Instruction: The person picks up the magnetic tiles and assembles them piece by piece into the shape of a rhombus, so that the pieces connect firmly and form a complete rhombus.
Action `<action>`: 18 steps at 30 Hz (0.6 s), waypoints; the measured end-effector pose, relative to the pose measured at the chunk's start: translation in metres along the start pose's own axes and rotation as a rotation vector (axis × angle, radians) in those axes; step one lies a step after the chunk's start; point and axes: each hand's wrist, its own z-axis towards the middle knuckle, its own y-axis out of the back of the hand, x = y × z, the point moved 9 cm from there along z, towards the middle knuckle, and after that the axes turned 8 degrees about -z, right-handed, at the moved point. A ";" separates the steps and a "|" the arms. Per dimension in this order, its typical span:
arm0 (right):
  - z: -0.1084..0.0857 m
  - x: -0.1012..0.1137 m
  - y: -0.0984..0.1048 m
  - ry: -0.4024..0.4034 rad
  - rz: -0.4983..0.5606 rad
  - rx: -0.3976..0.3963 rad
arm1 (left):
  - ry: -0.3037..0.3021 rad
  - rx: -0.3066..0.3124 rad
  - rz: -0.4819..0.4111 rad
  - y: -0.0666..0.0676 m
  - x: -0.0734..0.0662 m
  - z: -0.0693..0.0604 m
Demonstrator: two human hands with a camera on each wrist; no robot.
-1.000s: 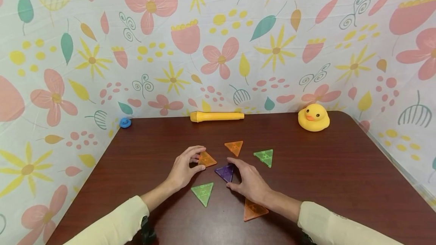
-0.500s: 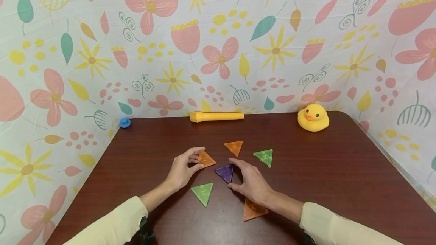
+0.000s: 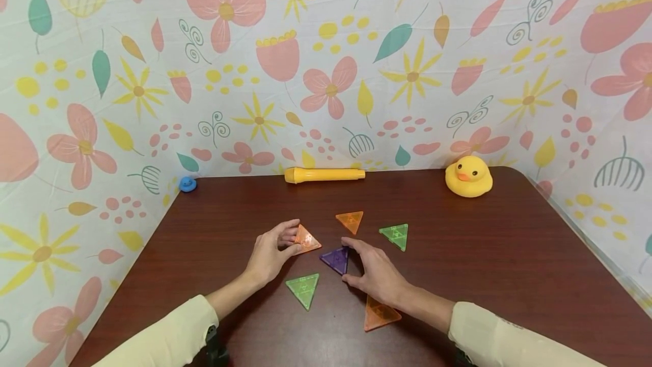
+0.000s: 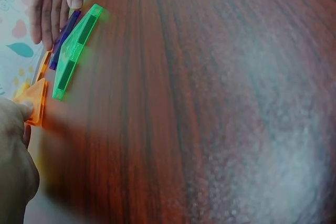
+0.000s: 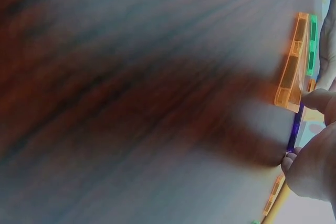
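Note:
My left hand (image 3: 267, 254) pinches an orange triangular magnetic tile (image 3: 308, 240) between thumb and fingers. This tile looks slightly tilted and catches the light; in the left wrist view the thumb lies on the orange tile (image 4: 35, 100). With thumb and fingertips, my right hand (image 3: 379, 273) holds a purple triangular tile (image 3: 334, 260) at two corners, low at the table. A green tile (image 3: 304, 289) lies nearer, between the forearms. Another orange tile (image 3: 379, 316) is partly hidden under the right wrist. Farther back lie an orange tile (image 3: 350, 221) and a green tile (image 3: 397, 235).
At the back edge of the dark wood table (image 3: 509, 254) lies a yellow toy microphone (image 3: 326, 175). A yellow rubber duck (image 3: 468, 177) sits at the back right, a small blue duck (image 3: 188, 184) at the back left. A flowered cloth (image 3: 331, 89) hangs behind.
My left hand has drawn slightly left with the orange tile, which has tilted and now shows glare. The right hand and purple tile have hardly moved.

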 end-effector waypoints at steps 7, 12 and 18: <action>0.002 0.003 -0.002 0.052 0.003 0.028 | 0.060 0.016 -0.017 0.004 0.004 -0.002; 0.002 0.003 -0.002 0.066 0.005 0.034 | 0.053 0.029 -0.020 0.006 0.003 -0.002; 0.003 0.004 -0.004 0.070 0.020 0.048 | 0.049 0.018 -0.042 0.008 0.003 0.001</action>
